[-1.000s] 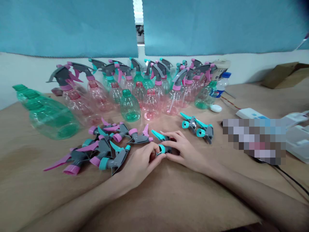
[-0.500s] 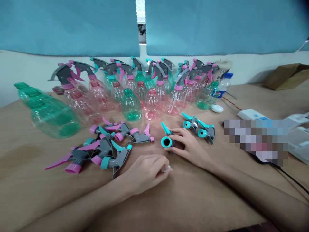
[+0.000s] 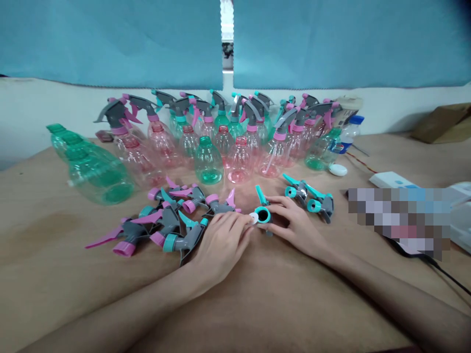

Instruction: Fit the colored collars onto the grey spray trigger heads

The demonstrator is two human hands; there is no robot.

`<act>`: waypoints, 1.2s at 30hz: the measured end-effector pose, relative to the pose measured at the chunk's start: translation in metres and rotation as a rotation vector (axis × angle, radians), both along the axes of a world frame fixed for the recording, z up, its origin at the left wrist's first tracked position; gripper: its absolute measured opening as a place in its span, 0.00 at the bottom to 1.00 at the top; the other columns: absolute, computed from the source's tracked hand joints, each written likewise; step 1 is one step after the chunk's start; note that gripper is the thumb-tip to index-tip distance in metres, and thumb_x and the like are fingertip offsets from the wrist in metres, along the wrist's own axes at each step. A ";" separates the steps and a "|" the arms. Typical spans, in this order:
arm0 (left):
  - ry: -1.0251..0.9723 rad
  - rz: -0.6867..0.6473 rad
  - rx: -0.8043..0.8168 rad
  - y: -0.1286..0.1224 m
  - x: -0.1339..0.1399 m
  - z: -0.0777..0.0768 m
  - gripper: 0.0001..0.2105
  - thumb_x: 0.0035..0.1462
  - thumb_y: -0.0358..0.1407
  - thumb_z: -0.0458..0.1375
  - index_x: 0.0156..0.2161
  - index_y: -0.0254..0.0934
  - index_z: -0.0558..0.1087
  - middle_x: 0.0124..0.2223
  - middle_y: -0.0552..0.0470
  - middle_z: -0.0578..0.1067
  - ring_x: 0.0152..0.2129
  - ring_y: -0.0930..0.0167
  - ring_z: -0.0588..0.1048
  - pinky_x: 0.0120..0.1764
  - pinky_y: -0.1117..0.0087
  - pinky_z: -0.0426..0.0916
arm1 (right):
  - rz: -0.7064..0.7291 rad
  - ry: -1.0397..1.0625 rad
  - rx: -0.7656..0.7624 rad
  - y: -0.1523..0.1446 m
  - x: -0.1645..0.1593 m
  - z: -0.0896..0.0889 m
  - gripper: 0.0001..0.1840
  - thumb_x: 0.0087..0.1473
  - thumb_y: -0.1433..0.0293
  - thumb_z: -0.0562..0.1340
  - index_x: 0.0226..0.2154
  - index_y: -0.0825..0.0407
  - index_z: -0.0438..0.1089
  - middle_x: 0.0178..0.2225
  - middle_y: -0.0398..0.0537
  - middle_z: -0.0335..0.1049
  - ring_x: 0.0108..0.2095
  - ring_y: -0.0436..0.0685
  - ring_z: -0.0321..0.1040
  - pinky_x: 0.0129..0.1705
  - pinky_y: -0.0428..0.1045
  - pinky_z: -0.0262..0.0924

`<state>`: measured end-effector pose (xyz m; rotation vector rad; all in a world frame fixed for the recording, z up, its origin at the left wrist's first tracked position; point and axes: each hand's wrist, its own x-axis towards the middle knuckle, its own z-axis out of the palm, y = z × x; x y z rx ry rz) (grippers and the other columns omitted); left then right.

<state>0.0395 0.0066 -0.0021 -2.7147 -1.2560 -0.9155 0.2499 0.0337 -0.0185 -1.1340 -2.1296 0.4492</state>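
Note:
Between the thumb and fingers of my right hand (image 3: pixel 294 225) is a grey and teal spray trigger head (image 3: pixel 262 214), its round collar opening turned toward me. My left hand (image 3: pixel 224 240) pinches a small white disc, like a washer (image 3: pixel 253 218), right at the left edge of that collar. Left of my left hand lie several loose trigger heads, among them a teal-collared one (image 3: pixel 184 240) and a pink-collared one (image 3: pixel 127 240). Two more teal trigger heads (image 3: pixel 320 206) rest beyond my right hand.
Spray bottles with heads fitted stand in rows at the back. In front are open pink bottles (image 3: pixel 240 162) and green bottles (image 3: pixel 208 164); more green ones (image 3: pixel 99 176) are at left. A white oval object (image 3: pixel 337 170), a power strip (image 3: pixel 393 180) and a cardboard box (image 3: pixel 441 122) are at right.
My left hand has moved up and right, bringing the white washer to the collar of the trigger head. My right hand still holds that head. The whole view has shifted slightly.

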 end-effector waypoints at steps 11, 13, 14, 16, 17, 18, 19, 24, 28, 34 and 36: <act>0.052 0.017 0.027 0.003 0.000 -0.002 0.05 0.58 0.28 0.52 0.38 0.37 0.69 0.36 0.52 0.76 0.35 0.67 0.72 0.47 0.59 0.62 | -0.006 0.011 -0.011 0.000 0.000 -0.001 0.14 0.54 0.61 0.62 0.44 0.45 0.71 0.51 0.50 0.64 0.53 0.61 0.62 0.55 0.59 0.58; 0.065 0.034 0.029 0.002 0.000 -0.002 0.04 0.58 0.28 0.52 0.36 0.36 0.69 0.33 0.53 0.76 0.33 0.67 0.72 0.44 0.61 0.61 | -0.006 0.020 -0.007 0.001 0.000 -0.002 0.14 0.54 0.61 0.62 0.44 0.45 0.71 0.51 0.50 0.64 0.53 0.61 0.62 0.54 0.59 0.59; 0.076 0.042 0.033 0.002 0.000 -0.002 0.03 0.58 0.29 0.53 0.35 0.36 0.69 0.32 0.53 0.76 0.32 0.67 0.72 0.42 0.61 0.61 | -0.006 0.024 -0.006 0.001 0.000 -0.002 0.14 0.54 0.61 0.62 0.43 0.45 0.71 0.51 0.50 0.64 0.53 0.62 0.62 0.54 0.59 0.59; 0.100 0.054 0.028 0.002 -0.001 -0.002 0.03 0.59 0.31 0.54 0.34 0.37 0.70 0.31 0.53 0.75 0.31 0.67 0.72 0.40 0.62 0.59 | -0.005 0.027 -0.006 0.000 0.000 -0.002 0.14 0.53 0.61 0.62 0.43 0.45 0.71 0.51 0.50 0.65 0.52 0.62 0.62 0.54 0.60 0.59; 0.106 0.058 0.014 0.003 -0.002 -0.002 0.04 0.60 0.31 0.55 0.33 0.37 0.70 0.30 0.53 0.75 0.31 0.67 0.72 0.40 0.63 0.59 | -0.005 0.028 -0.009 0.000 0.000 -0.001 0.13 0.53 0.61 0.62 0.42 0.46 0.72 0.51 0.50 0.65 0.52 0.62 0.63 0.54 0.60 0.59; 0.106 0.064 -0.011 0.004 -0.003 -0.001 0.04 0.60 0.33 0.56 0.33 0.37 0.70 0.30 0.54 0.75 0.31 0.67 0.72 0.39 0.63 0.58 | -0.003 0.028 -0.013 0.000 0.000 -0.001 0.13 0.53 0.61 0.62 0.42 0.46 0.72 0.51 0.50 0.65 0.52 0.62 0.63 0.54 0.60 0.59; 0.099 0.072 -0.047 0.005 -0.004 0.000 0.05 0.59 0.34 0.57 0.32 0.37 0.70 0.30 0.54 0.75 0.31 0.67 0.72 0.39 0.63 0.57 | 0.000 0.028 -0.017 0.000 0.000 -0.001 0.13 0.53 0.61 0.62 0.42 0.46 0.72 0.51 0.51 0.65 0.52 0.62 0.63 0.54 0.60 0.59; 0.004 0.152 -0.240 0.011 -0.006 0.005 0.08 0.56 0.36 0.61 0.27 0.37 0.69 0.29 0.58 0.75 0.31 0.69 0.72 0.40 0.63 0.56 | -0.003 0.033 0.001 0.000 -0.001 0.000 0.13 0.52 0.62 0.63 0.41 0.46 0.72 0.51 0.51 0.65 0.53 0.63 0.62 0.53 0.61 0.59; -0.021 0.159 -0.292 0.012 -0.004 0.007 0.09 0.55 0.34 0.62 0.26 0.36 0.68 0.29 0.57 0.75 0.31 0.69 0.72 0.40 0.64 0.56 | 0.018 0.047 0.011 -0.001 -0.002 0.001 0.13 0.53 0.61 0.63 0.41 0.47 0.72 0.50 0.51 0.65 0.52 0.62 0.62 0.53 0.60 0.59; 0.086 0.174 -0.350 0.015 0.002 0.015 0.08 0.54 0.37 0.62 0.28 0.36 0.70 0.29 0.56 0.75 0.31 0.68 0.73 0.38 0.65 0.57 | 0.045 0.061 0.009 -0.002 -0.003 0.000 0.14 0.52 0.61 0.64 0.41 0.48 0.72 0.51 0.51 0.64 0.52 0.60 0.61 0.54 0.58 0.58; 0.182 0.171 -0.396 0.021 0.005 0.023 0.09 0.53 0.38 0.63 0.28 0.36 0.71 0.28 0.55 0.76 0.29 0.67 0.73 0.36 0.66 0.58 | 0.040 0.066 0.008 -0.002 -0.003 0.000 0.13 0.52 0.61 0.64 0.41 0.47 0.73 0.50 0.51 0.65 0.52 0.60 0.62 0.54 0.58 0.59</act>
